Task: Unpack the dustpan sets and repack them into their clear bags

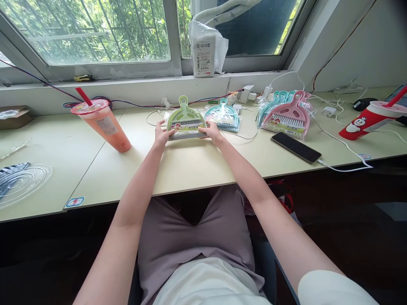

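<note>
Beginning at a white shirt (206, 281), 6 o'clock. Held at opposite lower corners by left grip (163, 134) and right grip (212, 131): a green dustpan set (183, 114), ahead at 12, handle towards 12, broad edge from 9 to 3, equally near both. Farther out on the surface (197, 165): blue set (223, 115) at 1, pink set (288, 111) near 3.

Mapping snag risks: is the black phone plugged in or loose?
Plugged in: the white cable joins the black phone at its near right end. Cannot tell whether it is charging; its face is dark.
</note>
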Demonstrator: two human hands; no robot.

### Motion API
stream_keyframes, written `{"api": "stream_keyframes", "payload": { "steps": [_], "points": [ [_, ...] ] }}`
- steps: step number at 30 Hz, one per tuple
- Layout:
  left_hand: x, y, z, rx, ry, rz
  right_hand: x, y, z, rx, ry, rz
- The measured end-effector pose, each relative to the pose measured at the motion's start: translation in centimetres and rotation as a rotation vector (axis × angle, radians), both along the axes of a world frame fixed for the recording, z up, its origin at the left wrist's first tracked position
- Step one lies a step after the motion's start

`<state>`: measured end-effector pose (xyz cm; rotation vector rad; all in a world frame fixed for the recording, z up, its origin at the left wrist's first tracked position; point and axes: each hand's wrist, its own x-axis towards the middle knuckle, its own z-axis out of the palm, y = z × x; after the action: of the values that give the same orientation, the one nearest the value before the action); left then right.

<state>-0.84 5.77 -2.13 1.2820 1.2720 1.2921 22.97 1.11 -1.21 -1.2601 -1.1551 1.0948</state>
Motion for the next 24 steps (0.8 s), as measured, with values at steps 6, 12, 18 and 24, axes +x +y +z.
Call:
{"api": "stream_keyframes", "payload": {
  "steps": [6, 12, 18, 24],
  "points": [
    [-1.5, 1.0, -0.6, 0.001, 0.031, 0.112, -0.7, -0.6, 0.1, -0.078, 0.014, 0.11],
    [-4.7, 2.7, -0.8, -0.028, 0.126, 0.266, 0.4, -0.1, 0.3, 0.083, -0.288, -0.169],
    [-7.0, 2.4, 0.4, -0.142, 0.456, 0.395, 3.5, 0.1, 0.6, 0.21, -0.859, -0.581],
    [-6.2, 0.3, 1.8, -0.105, 0.945, 0.443, 7.2, 0.7, 0.0, -0.101, -0.861, -0.823]
  ]
}}
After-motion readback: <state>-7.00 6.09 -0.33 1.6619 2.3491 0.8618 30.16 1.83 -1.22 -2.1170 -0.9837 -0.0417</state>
